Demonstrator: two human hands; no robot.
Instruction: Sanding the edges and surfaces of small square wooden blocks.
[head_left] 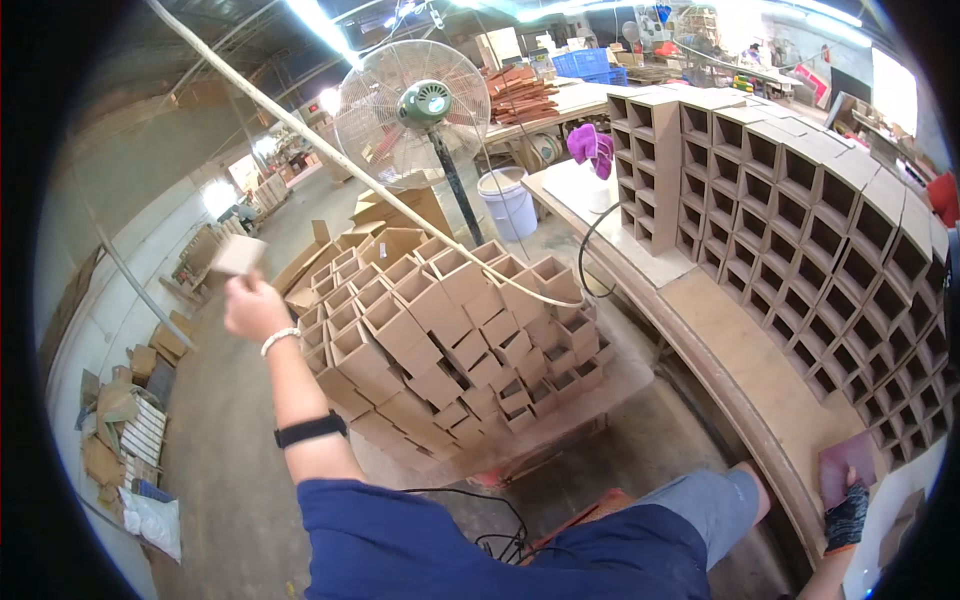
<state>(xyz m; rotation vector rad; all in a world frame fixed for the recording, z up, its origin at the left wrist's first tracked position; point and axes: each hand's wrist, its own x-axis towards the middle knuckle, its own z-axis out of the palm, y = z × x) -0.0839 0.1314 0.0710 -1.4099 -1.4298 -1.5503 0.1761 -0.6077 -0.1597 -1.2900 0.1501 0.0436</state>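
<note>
My left hand (256,308) is raised out to the left, beyond the edge of a stack of open wooden boxes. Pinched in its fingers is a small tan box-like piece (239,255), blurred by motion. A pale bracelet and a black band circle that arm. Far to the right, my right hand (848,510) wears a dark fingerless glove. Its bare fingers grip the lower part of a reddish-brown square sheet (845,464), which looks like sandpaper, at the bench. The sheet is close to the wall of stacked boxes; its underside is hidden.
Stacked open boxes (430,320) fill a low platform before me. More boxes (790,190) form a wall along the bench (720,345). A pale hose (330,150) hangs across the view. Behind stand a fan (425,100) and white bucket (508,205); cables (505,525) lie low.
</note>
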